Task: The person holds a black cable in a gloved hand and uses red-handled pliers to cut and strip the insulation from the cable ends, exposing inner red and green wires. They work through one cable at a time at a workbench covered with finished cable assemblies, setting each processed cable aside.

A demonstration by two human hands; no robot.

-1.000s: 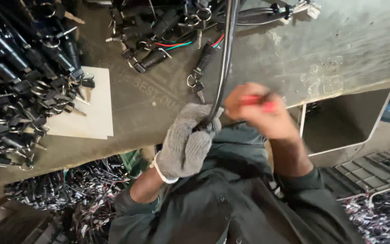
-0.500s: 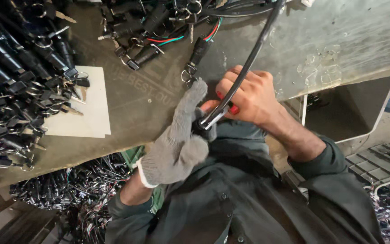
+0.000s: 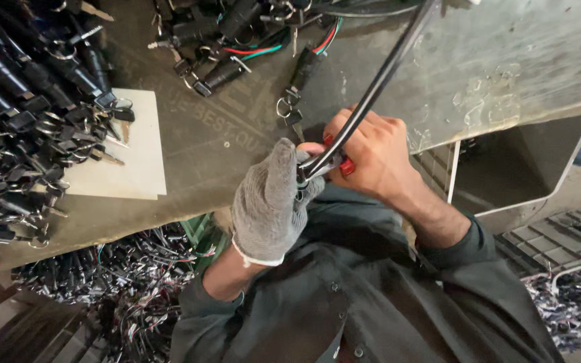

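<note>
Both hands now pressed together at surface (image 3: pixel 237 154) edge, closer than half second ago. I see gloved left hand (image 3: pixel 268 202) clamped on black cable (image 3: pixel 378 87) end; bare right hand (image 3: pixel 371 158) wraps red-handled tool (image 3: pixel 346 166) there. Cable runs up-right from hands.

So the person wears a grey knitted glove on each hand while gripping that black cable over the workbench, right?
Not quite. In the head view only the left hand wears a grey knitted glove; the right hand is bare. Both do have a grip on the black cable over the workbench, the right one around a red-handled tool.
</note>
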